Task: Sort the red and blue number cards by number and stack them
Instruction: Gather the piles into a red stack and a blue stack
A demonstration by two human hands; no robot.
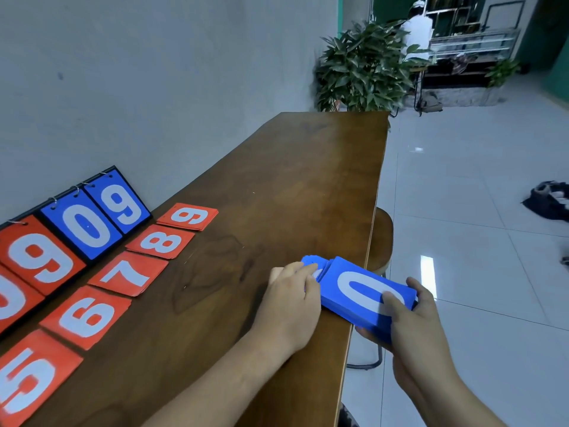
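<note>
A stack of blue number cards (354, 291) with a white 0 on top juts over the right edge of the wooden table (277, 186). My right hand (409, 322) grips the stack's near end, thumb on top and fingers underneath. My left hand (292, 300) lies against the stack's left side, fingertips curled onto the fanned card edges. Red cards lie face up in a diagonal row on the left: 9 (187, 216), 8 (160, 241), 7 (127, 274), 6 (86, 317) and 5 (27, 377).
A flip scoreboard (70, 229) with red and blue number panels stands at the far left against the grey wall. A stool (381, 241) sits under the table's right edge. Beyond the table stand a potted plant (363, 66) and a person in white.
</note>
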